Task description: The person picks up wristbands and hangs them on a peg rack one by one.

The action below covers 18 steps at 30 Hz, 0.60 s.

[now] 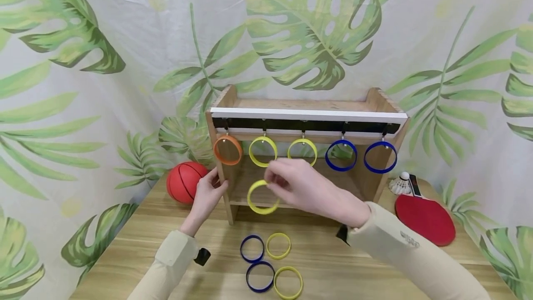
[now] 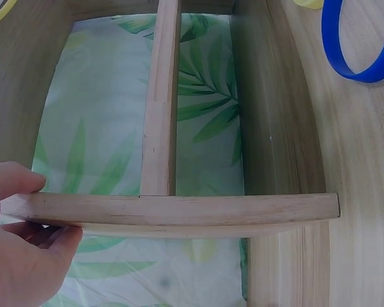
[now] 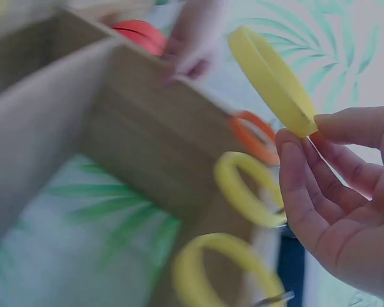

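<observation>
My left hand (image 1: 207,196) grips the left side panel of a wooden shelf (image 2: 172,211), thumb on one face and fingers on the other. My right hand (image 1: 300,183) pinches a yellow ring (image 3: 259,83) between thumb and fingertips, in front of the shelf. Along the shelf's black strip (image 1: 287,125) hang an orange ring (image 1: 230,163), two yellow rings, of which one (image 1: 250,152) is left of the other (image 1: 315,154), and two blue rings, one (image 1: 341,169) beside the other (image 1: 381,171). The held ring is below the left yellow one, apart from it.
Two blue rings, one (image 1: 241,250) behind the other (image 1: 260,291), and two yellow rings lie on the wooden table (image 1: 341,277). A red ball (image 1: 183,182) is left of the shelf. A red paddle (image 1: 424,219) and a shuttlecock (image 1: 401,184) lie right. Leaf-patterned cloth (image 1: 137,36) hangs behind.
</observation>
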{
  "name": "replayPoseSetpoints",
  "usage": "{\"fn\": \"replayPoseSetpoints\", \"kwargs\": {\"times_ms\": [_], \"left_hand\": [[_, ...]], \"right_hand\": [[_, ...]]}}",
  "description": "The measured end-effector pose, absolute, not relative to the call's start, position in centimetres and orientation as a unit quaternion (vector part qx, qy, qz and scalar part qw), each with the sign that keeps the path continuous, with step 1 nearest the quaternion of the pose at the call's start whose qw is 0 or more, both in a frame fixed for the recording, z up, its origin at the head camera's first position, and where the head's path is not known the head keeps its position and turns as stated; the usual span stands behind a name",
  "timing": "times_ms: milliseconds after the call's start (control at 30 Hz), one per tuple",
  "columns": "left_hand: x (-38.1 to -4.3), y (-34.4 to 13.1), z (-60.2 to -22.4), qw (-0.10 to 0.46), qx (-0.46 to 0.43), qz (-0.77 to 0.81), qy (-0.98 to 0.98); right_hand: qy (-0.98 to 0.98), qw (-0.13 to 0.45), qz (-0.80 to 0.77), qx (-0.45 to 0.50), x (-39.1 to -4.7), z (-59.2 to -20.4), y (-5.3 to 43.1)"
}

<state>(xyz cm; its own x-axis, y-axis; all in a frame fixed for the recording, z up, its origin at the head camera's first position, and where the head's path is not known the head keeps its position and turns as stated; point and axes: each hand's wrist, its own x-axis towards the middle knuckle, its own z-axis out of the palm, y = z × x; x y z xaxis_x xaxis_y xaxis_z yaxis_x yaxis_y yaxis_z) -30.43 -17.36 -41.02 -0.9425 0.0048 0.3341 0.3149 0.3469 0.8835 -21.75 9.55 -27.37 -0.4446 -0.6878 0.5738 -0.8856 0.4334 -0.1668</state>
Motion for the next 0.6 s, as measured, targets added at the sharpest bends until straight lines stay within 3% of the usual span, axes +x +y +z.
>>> {"fn": "replayPoseSetpoints", "kwargs": {"times_ms": [267,600], "left_hand": [[-30.2,-17.5,-40.8,0.138,-0.093,-0.551,-0.818],[-30.5,-17.3,-41.0,0.156,-0.099,-0.537,-0.823]], "right_hand": [[-0.804,0.256,0.225,0.488,-23.8,-22.8,5.5],[-0.821,0.268,0.211,0.458,-26.4,-22.1,2.9]]}}
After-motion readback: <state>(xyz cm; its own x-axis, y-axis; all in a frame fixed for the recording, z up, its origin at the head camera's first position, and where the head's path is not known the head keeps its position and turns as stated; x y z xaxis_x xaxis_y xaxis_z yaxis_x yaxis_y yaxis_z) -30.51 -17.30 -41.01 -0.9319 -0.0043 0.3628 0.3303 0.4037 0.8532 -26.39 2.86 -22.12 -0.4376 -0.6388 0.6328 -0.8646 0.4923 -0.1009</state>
